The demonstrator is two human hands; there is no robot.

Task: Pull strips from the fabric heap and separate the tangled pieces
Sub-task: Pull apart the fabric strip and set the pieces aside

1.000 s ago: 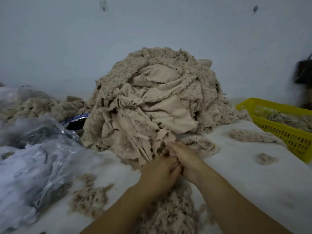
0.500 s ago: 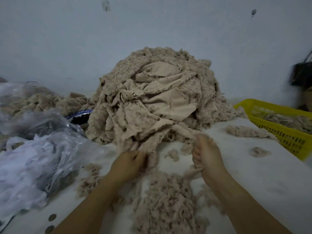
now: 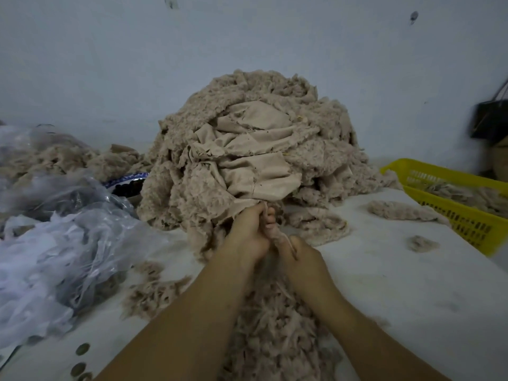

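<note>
Gripping strip [image 3: 284, 240]: left hand [image 3: 247, 237], right hand [image 3: 302, 259]; far end lost in fabric heap [image 3: 247, 149].

We work at a white table [image 3: 384, 284]. Just beyond our left hand [image 3: 248, 232] the fabric heap [image 3: 247, 149] sits on it, wide and tall. Nearer us than our right hand [image 3: 301, 257] lies a pile of frayed strips [image 3: 275, 336]. Left of the left hand lie crumpled clear plastic bags [image 3: 55, 243]. Right of the right hand lie a loose strip [image 3: 404, 211] and a small tuft [image 3: 422, 243], and further off a yellow basket [image 3: 464, 222].
</note>
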